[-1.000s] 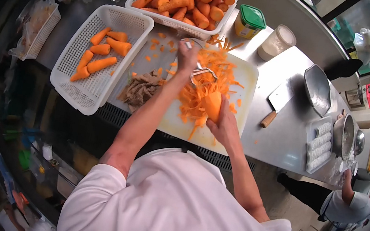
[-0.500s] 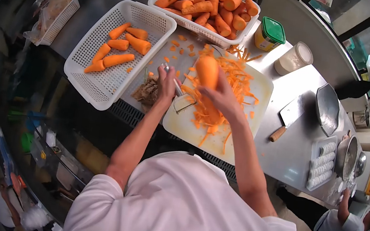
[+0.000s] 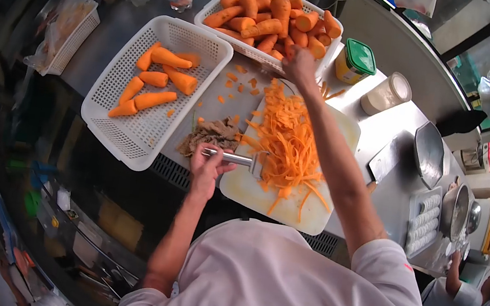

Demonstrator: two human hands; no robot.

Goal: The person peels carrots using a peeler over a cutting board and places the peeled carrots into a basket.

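My left hand (image 3: 207, 171) is closed around the metal handle of a peeler (image 3: 233, 157), whose head points right over the edge of the cutting board (image 3: 231, 183). Orange carrot peelings (image 3: 290, 135) lie heaped on that board. At the front rim of the far white basket (image 3: 245, 39), my right hand (image 3: 301, 67) reaches in among unpeeled carrots (image 3: 262, 28); its fingertips are hidden, so I cannot see whether they grip one. Several peeled carrots (image 3: 155, 100) rest in the left white basket (image 3: 117, 126), one of them blurred.
A brown crumpled cloth (image 3: 216, 133) lies beside the board. Rightward are a green-lidded tub (image 3: 358, 57), a clear jar (image 3: 387, 93), a cleaver (image 3: 385, 159) and a tray of white pieces (image 3: 423, 219). A person (image 3: 456, 295) stands at the far right.
The carrot from my right hand is gone from it, and one more carrot shows in the left basket. My right hand has moved to the far basket; my left hand with the peeler came lower.
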